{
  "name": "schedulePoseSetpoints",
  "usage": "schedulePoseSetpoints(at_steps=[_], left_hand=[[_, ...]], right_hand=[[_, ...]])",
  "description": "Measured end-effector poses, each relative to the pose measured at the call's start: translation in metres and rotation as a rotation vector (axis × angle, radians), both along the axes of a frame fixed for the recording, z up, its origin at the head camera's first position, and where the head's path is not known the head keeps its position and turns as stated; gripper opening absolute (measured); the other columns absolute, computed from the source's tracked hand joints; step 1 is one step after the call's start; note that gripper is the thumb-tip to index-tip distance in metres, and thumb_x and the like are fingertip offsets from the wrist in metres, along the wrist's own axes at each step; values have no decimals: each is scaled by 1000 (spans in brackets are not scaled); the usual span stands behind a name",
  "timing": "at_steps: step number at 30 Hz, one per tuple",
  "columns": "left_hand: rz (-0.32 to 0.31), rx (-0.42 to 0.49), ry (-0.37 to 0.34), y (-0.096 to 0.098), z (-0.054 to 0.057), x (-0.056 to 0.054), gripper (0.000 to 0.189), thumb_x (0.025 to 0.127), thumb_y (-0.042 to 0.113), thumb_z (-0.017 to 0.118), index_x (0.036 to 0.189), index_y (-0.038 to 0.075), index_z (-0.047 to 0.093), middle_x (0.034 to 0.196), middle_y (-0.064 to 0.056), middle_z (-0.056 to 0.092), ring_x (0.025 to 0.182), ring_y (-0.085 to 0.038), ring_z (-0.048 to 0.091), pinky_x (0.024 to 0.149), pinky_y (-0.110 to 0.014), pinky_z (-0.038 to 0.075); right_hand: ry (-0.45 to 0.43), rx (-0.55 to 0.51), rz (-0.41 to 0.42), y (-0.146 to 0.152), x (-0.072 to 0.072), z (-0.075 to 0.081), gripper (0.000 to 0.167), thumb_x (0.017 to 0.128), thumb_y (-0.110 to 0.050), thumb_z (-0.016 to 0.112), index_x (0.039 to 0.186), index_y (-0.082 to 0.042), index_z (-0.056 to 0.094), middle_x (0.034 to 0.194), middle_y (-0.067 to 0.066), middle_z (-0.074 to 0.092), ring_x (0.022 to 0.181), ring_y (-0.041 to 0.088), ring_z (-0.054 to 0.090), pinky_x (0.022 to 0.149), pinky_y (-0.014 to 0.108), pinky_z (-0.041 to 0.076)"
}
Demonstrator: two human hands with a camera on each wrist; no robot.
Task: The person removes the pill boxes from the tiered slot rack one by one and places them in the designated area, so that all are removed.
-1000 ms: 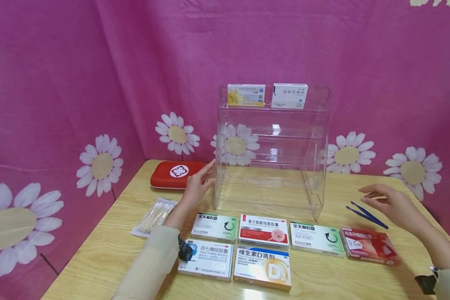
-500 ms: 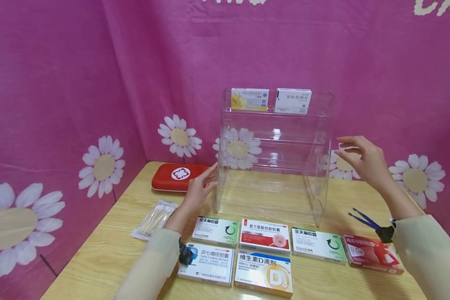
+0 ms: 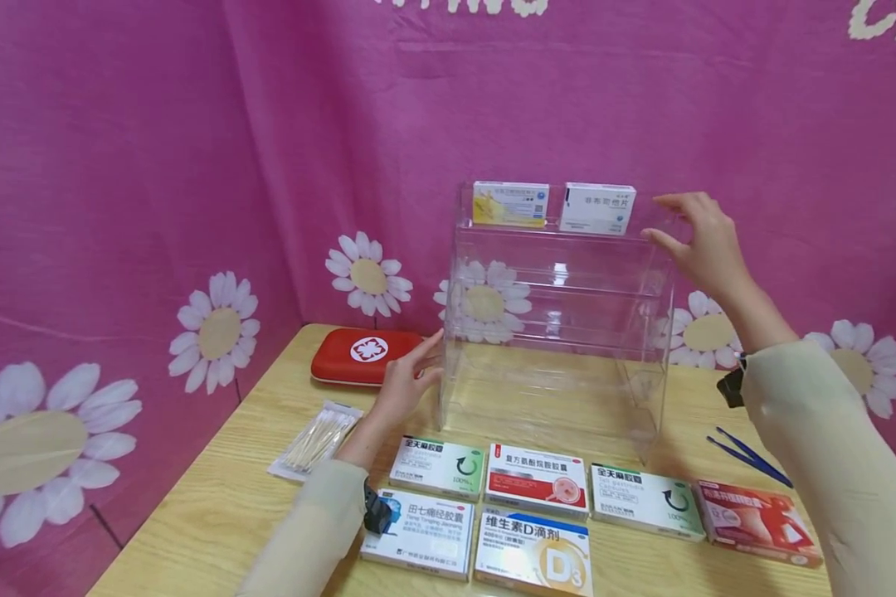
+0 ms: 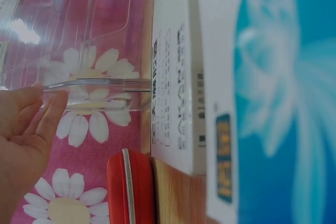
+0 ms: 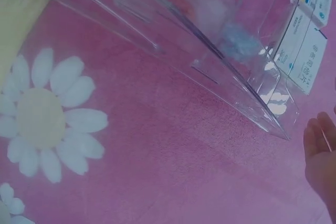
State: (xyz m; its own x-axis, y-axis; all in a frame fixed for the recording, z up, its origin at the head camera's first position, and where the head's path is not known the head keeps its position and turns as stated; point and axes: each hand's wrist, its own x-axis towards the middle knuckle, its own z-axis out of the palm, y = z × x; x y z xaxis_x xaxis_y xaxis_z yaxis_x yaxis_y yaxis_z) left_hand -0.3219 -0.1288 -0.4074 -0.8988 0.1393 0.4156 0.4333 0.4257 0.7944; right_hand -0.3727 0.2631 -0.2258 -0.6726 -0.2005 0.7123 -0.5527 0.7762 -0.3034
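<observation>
A clear plastic tiered rack [image 3: 560, 288] stands on the table. My left hand [image 3: 401, 388] is at its left side, fingers extended; in the left wrist view, the fingertips of this hand [image 4: 26, 140] meet the rack's edge [image 4: 94, 83]. My right hand [image 3: 709, 240] is raised by the top right corner, thumb and fingers spread apart around nothing. The right wrist view shows part of that hand [image 5: 321, 169] beside the rack's corner. On the top tier stand a yellow-and-white medicine box [image 3: 510, 205] and a white medicine box [image 3: 598, 208], the latter nearer my right hand.
Several medicine boxes lie before the rack, among them a D3 box [image 3: 533, 551] and a red box [image 3: 757, 522]. Blue tweezers [image 3: 749, 458] lie at right. A red zip case [image 3: 343, 355] and a cotton swab pack [image 3: 317, 439] are at left. A pink curtain [image 3: 373, 108] hangs behind.
My right hand has risen from over the tweezers to the rack's top right corner. My left hand stays at the rack's left side. The head view has shifted slightly.
</observation>
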Motion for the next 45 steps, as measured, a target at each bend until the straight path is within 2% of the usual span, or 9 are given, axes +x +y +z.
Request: schedulePoseSetpoints(at_steps=[1, 4, 9, 16, 19, 26, 34, 41, 45], left_hand=[[-3, 3, 1, 1, 0, 0, 64, 87, -3, 67, 145, 14, 48, 137, -18, 60, 115, -34, 66, 96, -44, 55], [-3, 5, -9, 2, -1, 1, 64, 87, -2, 67, 146, 16, 48, 137, -16, 60, 116, -33, 66, 97, -42, 55], [-8, 20, -3, 4, -5, 3, 64, 87, -4, 67, 145, 14, 48, 134, -19, 61, 115, -35, 66, 96, -45, 55], [-42, 41, 22, 6, -8, 5, 63, 86, -7, 66, 144, 10, 49, 133, -22, 61, 114, -39, 66, 96, -48, 54], [-44, 39, 24, 6, -8, 4, 64, 86, -7, 67, 145, 10, 48, 135, -21, 60, 114, -38, 66, 96, -47, 54], [-34, 37, 21, 6, -5, 2, 65, 86, -6, 67, 145, 13, 48, 136, -19, 60, 115, -35, 66, 97, -47, 54], [-35, 43, 19, 3, -5, 0, 64, 86, -6, 67, 145, 12, 49, 135, -20, 60, 115, -36, 66, 98, -48, 53], [-27, 27, 24, 0, -2, 0, 63, 87, -5, 67, 145, 12, 49, 135, -20, 60, 114, -36, 66, 97, -48, 54], [-20, 16, 15, -2, -1, 0, 63, 87, -3, 66, 146, 13, 47, 137, -18, 59, 116, -35, 66, 98, -46, 54]], right_hand=[[-15, -2, -3, -1, -3, 3, 47, 90, -9, 70, 131, 4, 54, 125, 29, 55, 114, 46, 50, 111, 61, 33], [-63, -4, -23, -5, -13, 10, 47, 92, -10, 67, 135, 3, 51, 131, 29, 51, 122, 47, 43, 115, 65, 23], [-121, 45, -58, -11, -28, 15, 50, 92, -10, 66, 137, 2, 49, 135, 31, 47, 128, 49, 38, 112, 66, 26], [-164, 179, -102, -15, -41, 19, 49, 94, -12, 64, 137, 4, 48, 136, 36, 46, 130, 54, 37, 118, 65, 21], [-156, 198, -113, -17, -44, 20, 43, 93, -11, 64, 131, 5, 52, 133, 36, 49, 126, 54, 40, 116, 65, 24], [-103, 136, -111, -24, -47, 21, 33, 92, -5, 64, 122, 3, 53, 121, 35, 55, 115, 52, 48, 101, 65, 37], [-45, 54, -101, -30, -46, 17, 31, 92, -3, 63, 121, 2, 54, 121, 29, 53, 111, 49, 51, 96, 64, 44], [23, -47, -41, -38, -42, 20, 30, 90, 3, 63, 119, 6, 55, 121, 26, 50, 105, 44, 57, 94, 57, 52], [106, -80, -16, -41, -40, 20, 26, 89, 5, 65, 114, 7, 57, 114, 25, 52, 105, 43, 62, 96, 48, 55]])
